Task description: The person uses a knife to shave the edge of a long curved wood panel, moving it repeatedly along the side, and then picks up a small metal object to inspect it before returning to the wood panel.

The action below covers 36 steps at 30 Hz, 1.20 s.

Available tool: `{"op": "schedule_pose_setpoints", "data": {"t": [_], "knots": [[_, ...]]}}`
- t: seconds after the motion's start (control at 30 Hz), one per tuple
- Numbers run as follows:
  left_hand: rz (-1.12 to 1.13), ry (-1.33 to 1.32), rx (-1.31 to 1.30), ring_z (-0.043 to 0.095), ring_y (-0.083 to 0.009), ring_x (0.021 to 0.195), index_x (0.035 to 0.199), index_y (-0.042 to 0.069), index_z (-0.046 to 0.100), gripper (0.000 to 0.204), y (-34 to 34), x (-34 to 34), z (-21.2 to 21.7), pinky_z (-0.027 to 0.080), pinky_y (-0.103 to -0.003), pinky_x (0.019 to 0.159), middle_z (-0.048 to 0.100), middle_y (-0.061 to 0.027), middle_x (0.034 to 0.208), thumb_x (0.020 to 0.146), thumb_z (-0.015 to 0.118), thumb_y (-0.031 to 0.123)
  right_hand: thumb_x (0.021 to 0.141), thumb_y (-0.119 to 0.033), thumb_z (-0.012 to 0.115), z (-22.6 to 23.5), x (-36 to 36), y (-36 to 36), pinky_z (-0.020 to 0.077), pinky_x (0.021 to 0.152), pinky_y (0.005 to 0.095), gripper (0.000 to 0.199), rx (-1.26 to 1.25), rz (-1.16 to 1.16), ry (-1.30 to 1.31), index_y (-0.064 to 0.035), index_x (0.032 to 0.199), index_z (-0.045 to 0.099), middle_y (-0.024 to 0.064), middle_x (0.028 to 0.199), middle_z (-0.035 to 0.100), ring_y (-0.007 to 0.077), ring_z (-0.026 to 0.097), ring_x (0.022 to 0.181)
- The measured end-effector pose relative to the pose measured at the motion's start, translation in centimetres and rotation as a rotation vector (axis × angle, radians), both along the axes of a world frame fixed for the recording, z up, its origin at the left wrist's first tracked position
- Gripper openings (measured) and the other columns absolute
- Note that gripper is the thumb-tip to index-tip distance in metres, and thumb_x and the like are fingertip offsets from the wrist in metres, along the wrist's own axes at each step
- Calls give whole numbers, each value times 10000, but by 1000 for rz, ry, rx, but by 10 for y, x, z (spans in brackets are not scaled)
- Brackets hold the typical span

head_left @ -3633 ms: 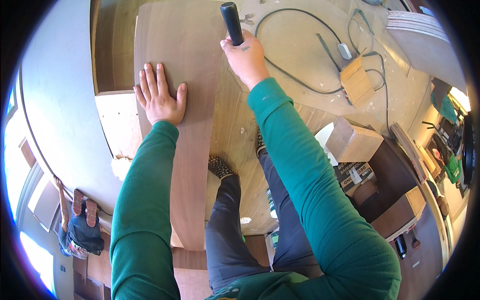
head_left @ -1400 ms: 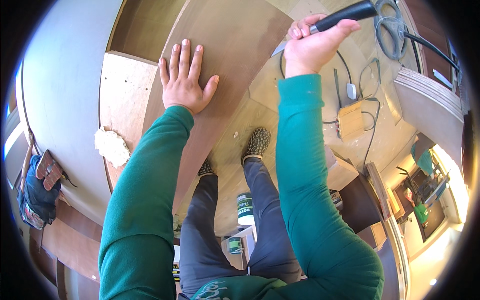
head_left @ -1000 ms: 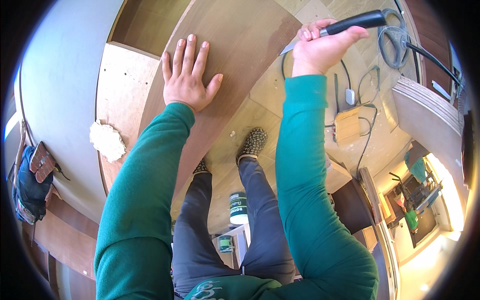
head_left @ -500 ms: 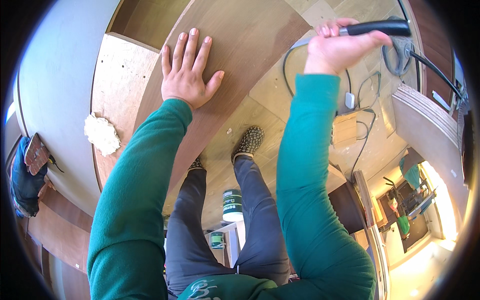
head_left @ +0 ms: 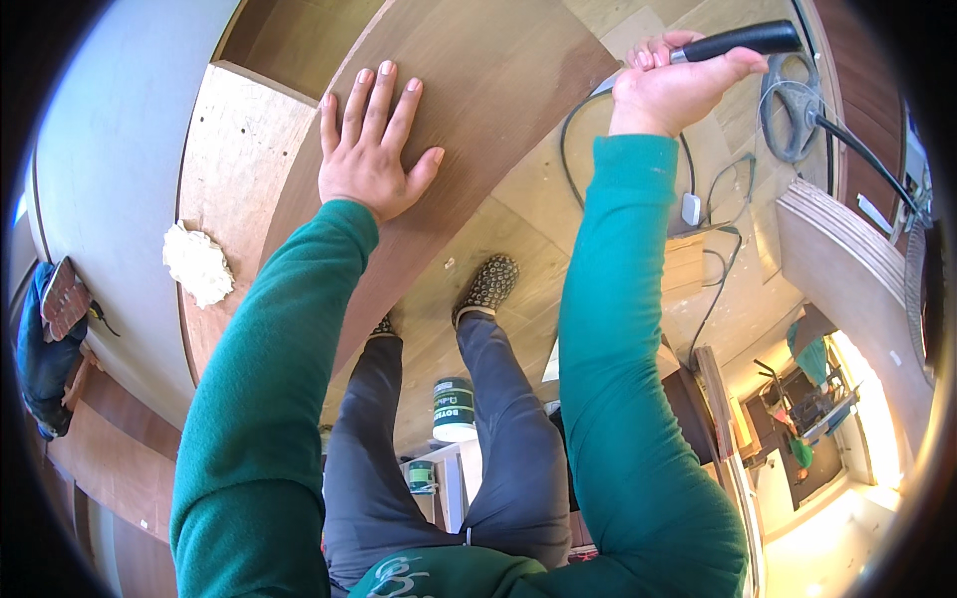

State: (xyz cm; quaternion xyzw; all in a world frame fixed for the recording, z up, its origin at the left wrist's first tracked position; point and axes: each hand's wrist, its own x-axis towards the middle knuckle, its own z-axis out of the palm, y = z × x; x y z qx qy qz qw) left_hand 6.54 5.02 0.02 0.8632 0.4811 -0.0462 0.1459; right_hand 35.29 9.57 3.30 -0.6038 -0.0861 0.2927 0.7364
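My left hand [head_left: 371, 149] lies flat, fingers spread, on a long brown wood-veneer board [head_left: 478, 90] that runs from the upper middle down to the left. My right hand [head_left: 670, 88] is raised to the right of the board and closed around a black tool handle [head_left: 743, 40] that points right. Whatever sits at the handle's working end is hidden by the fist. Both arms wear green sleeves.
A pale plywood panel [head_left: 234, 169] lies under the board, with a white crumpled rag [head_left: 197, 263] on it. Black cables [head_left: 583, 130] and a white plug [head_left: 690, 208] trail over the floor. A green-and-white can [head_left: 454, 409] stands between my legs. Curved plywood pieces [head_left: 847, 269] sit at right.
The view has swung so the board now slants. My right hand has lifted the black handle up and to the right, off the board. My left hand stays pressed flat on the board.
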Motion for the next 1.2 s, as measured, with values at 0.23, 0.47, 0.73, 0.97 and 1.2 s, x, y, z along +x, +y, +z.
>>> {"op": "schedule_pose_setpoints", "data": {"t": [0.23,0.47,0.73,0.97,1.2], "knots": [[13,25,12,161,-267,1525,1554,216,326,751,-5,-11,-1,19,-508,1234,221,-84,1643,913,513,561,761,-951,283,9,-1,-7,276,411,256,854,46,28,30,-105,777,405,17,582,382,119,336,402],[17,27,7,164,-266,1524,1557,215,319,753,-4,-9,0,25,-505,1235,227,-83,1640,915,511,559,747,-965,272,12,-1,-8,265,418,256,872,49,8,114,-105,815,402,6,569,362,122,323,396],[8,52,17,159,-264,1525,1561,219,308,752,-4,-10,1,22,-499,1238,228,-78,1640,925,491,578,779,-942,272,7,7,4,273,413,256,848,-32,-2,97,-105,819,401,12,587,389,110,321,403],[2,50,35,152,-253,1526,1560,230,305,740,-4,0,-4,11,-489,1242,226,-68,1641,936,442,603,790,-936,245,3,19,13,258,396,253,842,-46,31,45,-110,716,394,13,536,350,125,315,405],[-4,27,38,156,-251,1525,1557,232,310,739,-4,1,-4,17,-497,1240,221,-63,1642,931,457,596,889,-837,290,2,18,17,296,435,271,781,46,114,-156,-84,776,461,-10,559,363,104,340,433]]}}
